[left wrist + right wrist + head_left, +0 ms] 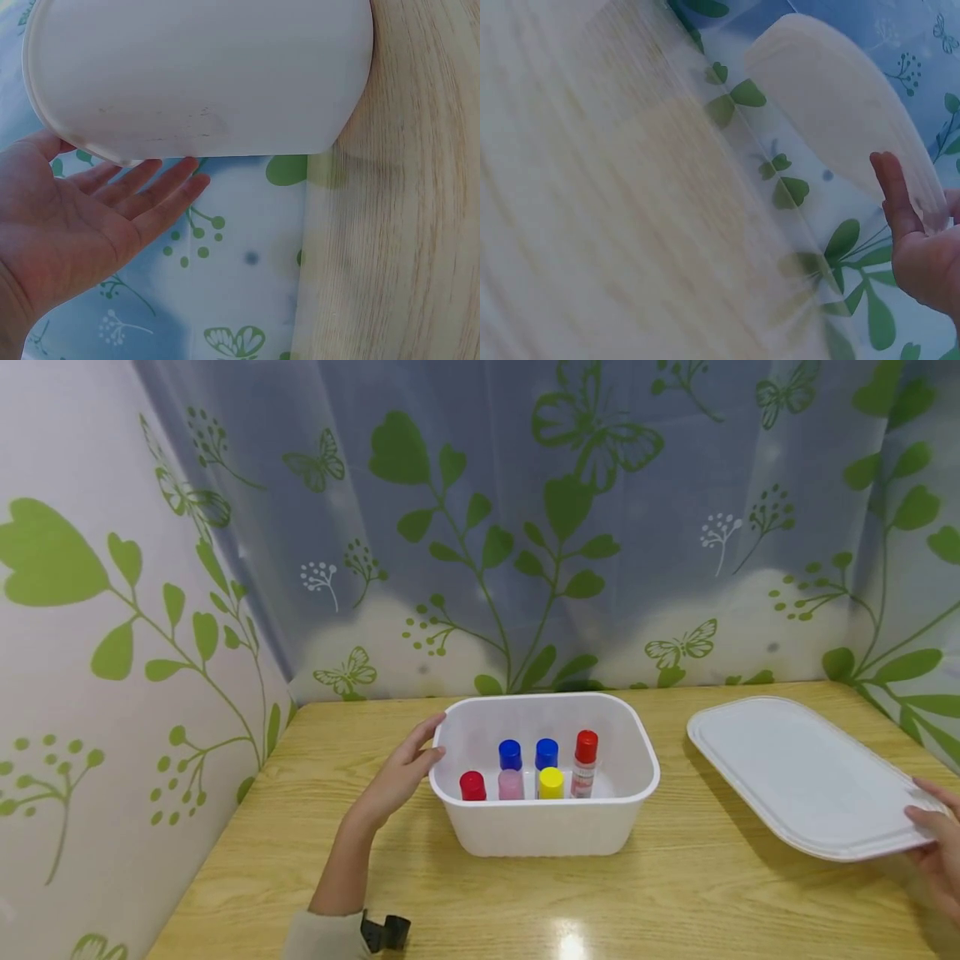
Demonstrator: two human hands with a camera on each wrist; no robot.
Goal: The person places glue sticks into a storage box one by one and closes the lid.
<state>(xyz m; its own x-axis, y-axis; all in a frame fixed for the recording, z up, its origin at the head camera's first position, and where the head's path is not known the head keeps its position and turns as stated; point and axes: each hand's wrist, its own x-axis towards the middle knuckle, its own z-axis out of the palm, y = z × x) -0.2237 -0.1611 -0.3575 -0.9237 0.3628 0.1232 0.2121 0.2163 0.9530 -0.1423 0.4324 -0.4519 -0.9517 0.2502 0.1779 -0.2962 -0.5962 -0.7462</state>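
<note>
A white plastic bin (543,828) stands on the table, with several small capped bottles upright inside. Their caps are blue (510,754), pink (510,783), yellow (551,782) and red (472,785); a taller clear bottle (582,779) has a red cap. My left hand (397,777) touches the bin's left end at the rim, its fingers nearly straight along the outside in the left wrist view. At the far right, my right hand (941,843) grips the near right corner of a flat white lid (810,777), thumb on top and fingers beneath. The lid tilts over the table.
The wood-grain table (480,910) runs back to a curtain (480,568) printed with leaves and butterflies. A matching patterned sheet (112,693) borders the table's left side. A black strap with a small device (386,933) sits on the left wrist.
</note>
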